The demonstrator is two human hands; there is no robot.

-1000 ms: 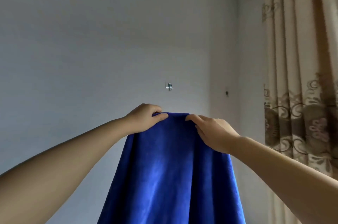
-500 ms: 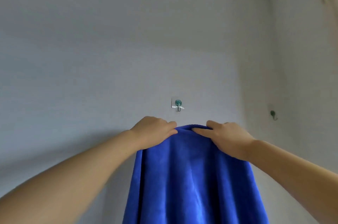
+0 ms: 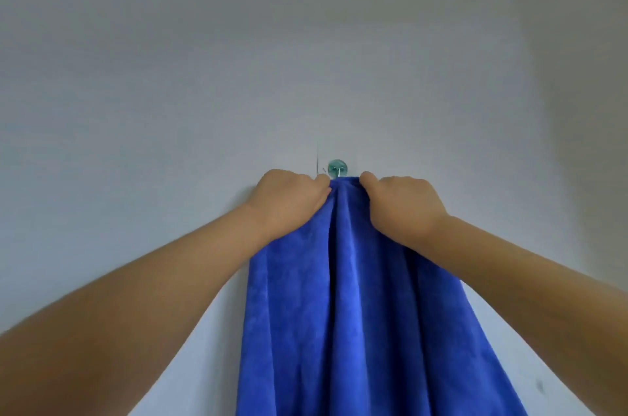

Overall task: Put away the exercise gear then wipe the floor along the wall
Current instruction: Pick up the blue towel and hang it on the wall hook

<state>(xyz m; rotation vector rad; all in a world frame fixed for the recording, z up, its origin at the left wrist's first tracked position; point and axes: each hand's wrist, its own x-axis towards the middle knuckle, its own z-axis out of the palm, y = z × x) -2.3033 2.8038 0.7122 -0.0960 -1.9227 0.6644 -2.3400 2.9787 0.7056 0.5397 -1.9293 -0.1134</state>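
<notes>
Right now both of my arms are stretched out in front of me toward the plain pale grey wall (image 3: 204, 75), and between them hangs the large deep-blue plush microfibre towel (image 3: 346, 313). My left hand (image 3: 289, 198) is curled into a closed fist around the top edge of the towel, fingers folded in tight over the fabric; my right hand (image 3: 401, 201) is clenched the same way on the other side of that edge, just beside the left. The cloth is bunched into folds between my knuckles and falls straight down below the bottom of the view. Its gathered top edge sits directly under the small round translucent green wall hook (image 3: 337, 167), touching its lower part; whether the fabric is actually caught on it I cannot tell.
</notes>
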